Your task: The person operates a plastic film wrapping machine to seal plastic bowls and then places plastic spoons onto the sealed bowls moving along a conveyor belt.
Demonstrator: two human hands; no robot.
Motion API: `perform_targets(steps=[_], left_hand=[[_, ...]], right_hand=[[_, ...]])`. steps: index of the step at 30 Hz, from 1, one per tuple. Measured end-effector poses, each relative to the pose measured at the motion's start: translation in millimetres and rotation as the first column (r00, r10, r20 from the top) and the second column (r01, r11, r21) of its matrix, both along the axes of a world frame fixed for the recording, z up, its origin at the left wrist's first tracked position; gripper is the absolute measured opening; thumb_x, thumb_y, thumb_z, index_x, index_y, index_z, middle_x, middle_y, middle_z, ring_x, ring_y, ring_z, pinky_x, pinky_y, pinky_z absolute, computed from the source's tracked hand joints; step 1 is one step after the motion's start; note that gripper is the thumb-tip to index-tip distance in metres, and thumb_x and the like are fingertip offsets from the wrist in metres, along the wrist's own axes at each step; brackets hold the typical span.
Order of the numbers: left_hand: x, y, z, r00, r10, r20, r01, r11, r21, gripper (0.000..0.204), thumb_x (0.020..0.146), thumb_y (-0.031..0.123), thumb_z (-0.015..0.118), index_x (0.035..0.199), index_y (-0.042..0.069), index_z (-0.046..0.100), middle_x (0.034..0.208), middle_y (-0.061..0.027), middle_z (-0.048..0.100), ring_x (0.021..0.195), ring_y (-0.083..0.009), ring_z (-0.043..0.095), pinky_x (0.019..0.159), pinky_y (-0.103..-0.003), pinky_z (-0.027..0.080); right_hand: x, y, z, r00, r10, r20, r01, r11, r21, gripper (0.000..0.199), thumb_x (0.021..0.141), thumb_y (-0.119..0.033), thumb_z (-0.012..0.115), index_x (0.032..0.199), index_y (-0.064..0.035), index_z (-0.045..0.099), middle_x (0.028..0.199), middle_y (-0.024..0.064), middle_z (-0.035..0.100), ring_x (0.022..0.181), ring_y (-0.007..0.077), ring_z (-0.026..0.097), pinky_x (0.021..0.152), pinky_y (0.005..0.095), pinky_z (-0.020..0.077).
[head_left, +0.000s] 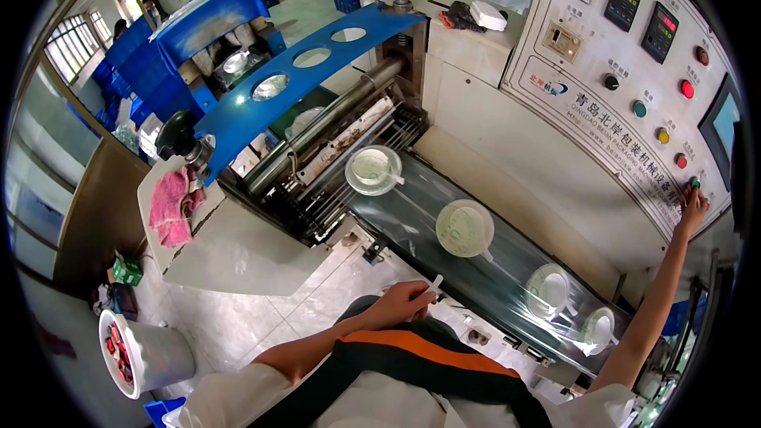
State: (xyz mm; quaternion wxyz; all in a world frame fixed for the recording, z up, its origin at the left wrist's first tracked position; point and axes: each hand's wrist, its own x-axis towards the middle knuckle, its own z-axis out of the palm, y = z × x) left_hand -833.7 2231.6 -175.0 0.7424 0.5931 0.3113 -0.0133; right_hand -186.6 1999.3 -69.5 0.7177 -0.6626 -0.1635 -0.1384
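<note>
My left hand [399, 304] is closed in front of my body, with a small white plastic strip [434, 285] sticking out from its fingers. To the far right my right arm reaches up, and my right hand [694, 208] pinches a small green-topped knob [695, 183] on the control panel [587, 115]. Between the hands runs a dark conveyor belt [412, 226] covered with clear film. Round white tubs sit along it: one near the rollers [371, 168], a larger one [464, 227] mid-belt, and two [548, 292] [598, 328] toward the right end.
A blue metal plate [289, 79] with round holes spans the machine above a steel roller [325, 127], fastened by black knobs [176, 135]. A pink cloth [173, 206] lies on the left side panel. A white bucket [158, 353] with red pieces stands on the tiled floor.
</note>
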Motion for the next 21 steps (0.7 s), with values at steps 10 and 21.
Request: perform_targets(steps=[10, 21], left_hand=[[11, -6, -7, 0.996, -0.089, 0.02, 0.089, 0.996, -0.03, 0.022, 0.087, 0.021, 0.047, 0.084, 0.0, 0.054, 0.061, -0.0026, 0.052, 0.057, -0.0094, 0.05, 0.056, -0.022, 0.038], [4, -15, -13, 0.998, 0.019, 0.06, -0.021, 0.999, 0.026, 0.024, 0.087, 0.023, 0.046, 0.081, 0.001, 0.054, 0.057, -0.0028, 0.051, 0.05, -0.0071, 0.045, 0.047, -0.021, 0.035]], right_hand=[[-1, -2, 2, 1.0, -0.008, 0.013, 0.009, 0.998, -0.057, 0.026, 0.086, -0.024, 0.054, 0.102, -0.0038, 0.05, 0.092, 0.0069, 0.063, 0.078, 0.0092, 0.06, 0.062, 0.0191, 0.0473], [-11, 14, -22, 0.985, 0.169, -0.02, -0.156, 0.944, 0.291, 0.037, 0.088, -0.024, 0.048, 0.112, 0.0036, 0.043, 0.102, 0.0138, 0.055, 0.095, 0.0201, 0.055, 0.084, 0.0297, 0.0469]])
